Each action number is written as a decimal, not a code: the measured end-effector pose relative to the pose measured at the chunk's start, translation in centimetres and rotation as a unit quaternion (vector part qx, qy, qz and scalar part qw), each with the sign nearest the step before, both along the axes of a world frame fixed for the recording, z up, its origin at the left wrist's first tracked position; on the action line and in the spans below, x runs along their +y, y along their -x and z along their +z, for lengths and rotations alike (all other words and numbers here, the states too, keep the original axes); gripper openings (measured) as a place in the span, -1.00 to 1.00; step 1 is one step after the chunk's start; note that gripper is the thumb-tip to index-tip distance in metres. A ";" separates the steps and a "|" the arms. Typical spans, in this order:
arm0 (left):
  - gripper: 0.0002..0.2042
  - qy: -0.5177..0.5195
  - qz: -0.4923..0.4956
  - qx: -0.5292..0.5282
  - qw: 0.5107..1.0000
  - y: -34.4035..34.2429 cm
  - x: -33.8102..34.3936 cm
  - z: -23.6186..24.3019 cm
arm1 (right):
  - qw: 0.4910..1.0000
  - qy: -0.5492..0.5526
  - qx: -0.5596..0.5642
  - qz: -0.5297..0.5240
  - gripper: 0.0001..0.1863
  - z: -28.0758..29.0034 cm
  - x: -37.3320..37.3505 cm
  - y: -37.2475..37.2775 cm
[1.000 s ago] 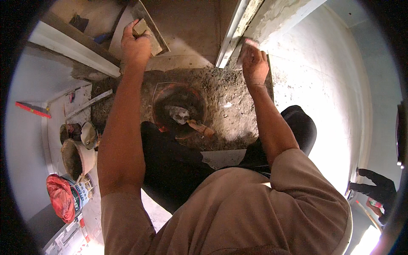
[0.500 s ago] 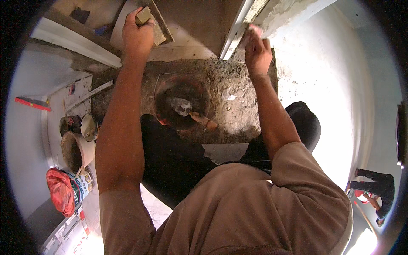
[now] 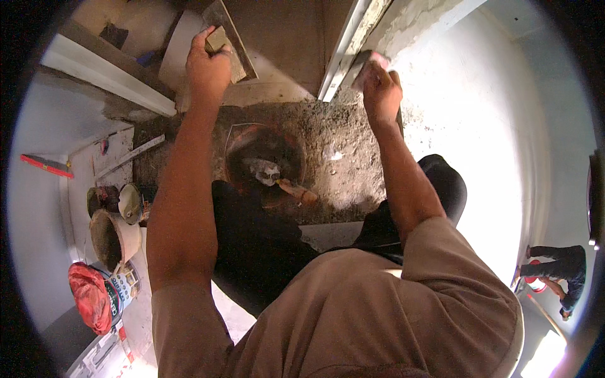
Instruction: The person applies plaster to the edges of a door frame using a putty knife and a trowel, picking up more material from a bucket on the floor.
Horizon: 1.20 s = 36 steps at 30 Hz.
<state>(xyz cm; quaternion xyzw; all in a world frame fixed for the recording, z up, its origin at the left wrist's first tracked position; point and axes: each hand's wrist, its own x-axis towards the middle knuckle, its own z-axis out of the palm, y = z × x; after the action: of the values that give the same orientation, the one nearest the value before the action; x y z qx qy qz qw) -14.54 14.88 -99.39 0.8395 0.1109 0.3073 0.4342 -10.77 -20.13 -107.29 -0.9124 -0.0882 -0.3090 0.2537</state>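
Observation:
My left hand (image 3: 208, 69) is closed around the block-shaped handle of a plastering float (image 3: 238, 70), whose flat board is tilted beyond my fingers. At the edge of the wall opening, my right hand (image 3: 382, 94) grips a small flat tool (image 3: 360, 74) with a greyish blade and a pinkish-red part. Motion blurs this tool, and its exact kind does not show. Its blade is close to the white door-frame strip (image 3: 343, 57) and the rough plastered edge (image 3: 403, 31). Below my hands stands a dark round bucket (image 3: 234, 148), with a trowel (image 3: 296, 190) lying in it, wooden handle over the rim.
Dirty, debris-strewn floor (image 3: 343, 176) surrounds the bucket. To the left are a pale mortar-stained bucket (image 3: 129, 233), smaller containers (image 3: 130, 203), a red bag (image 3: 88, 296) on a labelled tub, and a red level (image 3: 47, 165). Another person (image 3: 554, 271) is at the far right.
My right hand and its tool have moved down along the plastered edge. The left hand with the float has dropped slightly in view, as the whole view has shifted a little.

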 end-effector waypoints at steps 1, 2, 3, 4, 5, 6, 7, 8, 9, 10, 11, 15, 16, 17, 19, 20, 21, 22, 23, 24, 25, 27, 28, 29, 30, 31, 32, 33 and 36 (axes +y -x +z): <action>-0.54 0.019 0.001 -0.006 1.000 -0.1 0.1 0.0 | 0.999 -0.041 -0.017 0.017 -0.61 0.7 0.0 0.5; -0.54 0.021 0.002 -0.012 1.000 -0.3 -0.1 -0.1 | 0.996 -0.081 -0.033 0.033 -0.60 1.2 -0.3 0.5; -0.54 0.015 -0.001 -0.020 1.000 -0.3 0.0 -0.2 | 0.996 -0.081 -0.035 0.034 -0.60 3.1 0.4 0.4; -0.55 0.009 -0.003 -0.029 1.000 -0.2 0.0 -0.4 | 0.992 -0.082 -0.071 0.065 -0.59 5.2 1.1 -0.1; -0.55 0.007 -0.005 -0.034 0.999 -0.1 0.3 -0.5 | 0.986 -0.083 -0.110 0.093 -0.58 7.0 1.7 -0.3; -0.54 -0.009 0.007 -0.032 0.999 -0.1 0.6 -0.6 | 0.992 -0.037 -0.093 0.079 -0.63 7.7 1.9 -0.7; -0.54 -0.025 0.019 -0.030 0.999 -0.2 0.8 -0.8 | 0.996 -0.019 -0.058 0.058 -0.65 7.3 1.7 -0.9; -0.54 -0.025 0.016 -0.037 0.999 -0.1 0.5 -0.7 | 0.999 -0.001 -0.021 0.036 -0.67 5.9 1.4 -1.0; -0.54 -0.022 0.006 -0.043 0.999 -0.1 0.2 -0.6 | 0.996 0.037 -0.077 0.040 -0.69 4.5 0.4 -0.8; -0.53 -0.021 0.000 -0.050 0.999 0.0 0.2 -0.3 | 0.997 0.032 -0.068 0.030 -0.67 4.8 0.1 -0.3; -0.52 0.034 -0.008 -0.011 0.999 0.0 -0.7 0.4 | 0.993 0.020 -0.113 0.040 -0.65 6.4 -0.3 0.1; -0.51 0.047 -0.006 0.015 0.999 0.2 -0.1 -0.2 | 0.973 0.031 -0.220 0.059 -0.62 14.8 0.9 -1.0; -0.51 0.025 0.000 0.003 1.000 -0.1 0.7 -0.7 | 0.969 0.047 -0.234 0.067 -0.63 15.7 1.1 -1.6; -0.51 0.005 0.004 -0.008 1.000 -0.3 1.0 -1.1 | 0.968 0.048 -0.237 0.067 -0.63 15.2 0.8 -1.5; -0.51 -0.002 0.004 -0.011 1.000 -0.5 0.7 -1.2 | 0.987 0.080 -0.138 0.015 -0.63 11.8 -0.5 -1.6; -0.52 -0.009 0.006 -0.006 1.000 -0.4 0.4 -1.2 | 0.990 0.097 -0.105 0.004 -0.62 11.4 -0.8 -0.5; -0.52 -0.007 0.008 -0.007 1.000 -0.4 0.1 -1.1 | 0.987 0.069 -0.144 0.015 -0.62 11.6 -1.0 -0.3; -0.52 -0.001 0.005 -0.016 1.000 -0.5 -0.1 -1.0 | 0.982 0.041 -0.182 0.027 -0.62 12.0 -1.2 -0.5; -0.52 0.004 -0.002 -0.020 1.000 -0.5 -0.7 -1.1 | 0.978 0.036 -0.204 0.035 -0.62 14.0 -0.8 -0.5; -0.52 0.003 -0.002 -0.013 1.000 -0.2 -0.3 -1.7 | 0.974 0.026 -0.223 0.045 -0.62 15.9 0.2 -0.6; -0.52 0.011 -0.008 -0.011 1.000 -0.1 0.8 -1.9 | 0.969 0.039 -0.238 0.053 -0.64 17.7 1.3 -1.1; -0.52 0.022 -0.019 -0.014 0.999 -0.3 1.2 -1.6 | 0.967 0.053 -0.245 0.051 -0.66 17.4 1.3 -3.1; -0.52 0.022 -0.017 -0.015 0.999 -0.4 0.9 -1.4 | 0.965 0.070 -0.249 0.048 -0.68 16.8 0.9 -3.5; -0.52 0.023 -0.011 -0.016 1.000 -0.2 0.9 -1.3 | 0.971 0.042 -0.230 0.047 -0.68 15.5 0.6 -3.1; -0.52 0.025 -0.010 -0.018 0.999 -0.1 0.3 -0.8 | 0.980 0.059 -0.186 0.034 -0.67 14.6 -0.1 -2.0; -0.52 0.005 -0.007 -0.022 1.000 0.0 -0.4 -0.4 | 0.986 0.043 -0.158 0.016 -0.67 14.0 -0.7 -1.3; -0.52 -0.017 -0.005 -0.024 1.000 0.2 -0.9 0.0 | 0.991 0.026 -0.128 -0.003 -0.67 13.8 -1.0 -0.7; -0.52 -0.016 -0.001 -0.023 1.000 0.3 -0.6 0.0 | 0.991 0.026 -0.128 0.002 -0.67 15.1 0.0 -0.5; -0.53 0.012 -0.001 0.010 1.000 0.7 -0.1 -0.2 | 0.960 0.035 -0.266 0.078 -0.58 19.8 1.7 -1.7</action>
<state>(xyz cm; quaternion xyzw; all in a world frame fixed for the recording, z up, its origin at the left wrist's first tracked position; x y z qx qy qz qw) -15.21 14.74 -99.61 0.8373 0.1186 0.2969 0.4436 -9.12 -18.39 -87.52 -0.7957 -0.2338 -0.5170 0.2122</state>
